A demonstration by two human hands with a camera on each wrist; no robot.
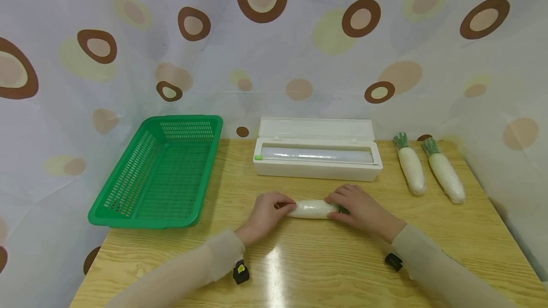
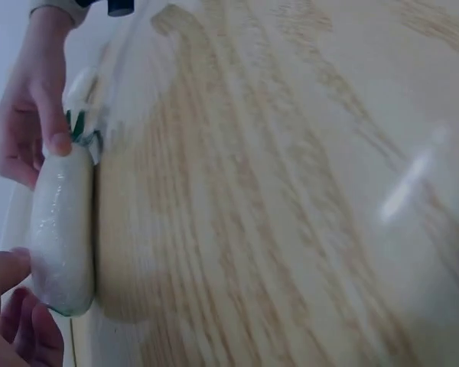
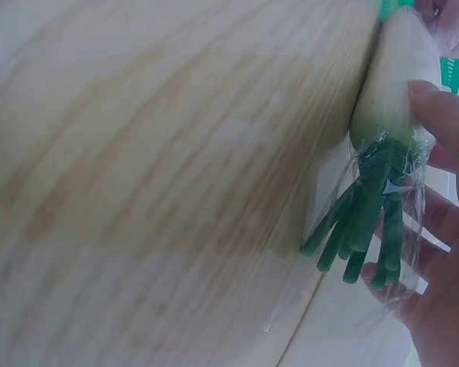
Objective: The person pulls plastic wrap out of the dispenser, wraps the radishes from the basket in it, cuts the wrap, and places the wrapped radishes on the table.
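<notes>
A white radish [image 1: 314, 209] lies sideways on the table, wrapped in clear film that shines. My left hand [image 1: 266, 215] pinches its tip end between thumb and curled fingers. At the other end my right hand [image 1: 359, 208] holds the radish, thumb on the near side and fingers over the far side. In the right wrist view the cut green stalks [image 3: 367, 214] stick out beneath that palm, with loose film [image 3: 413, 267] around them. Behind the radish stands a white cling film box [image 1: 317, 170], lid up, a film roll [image 1: 317, 154] inside.
A green plastic basket [image 1: 199, 198] stands at the left of the table. Two more radishes with green tops, one radish [image 1: 412, 170] beside another radish [image 1: 446, 177], lie at the back right. A patterned curtain [image 1: 274, 61] hangs behind the wooden table [image 1: 325, 270].
</notes>
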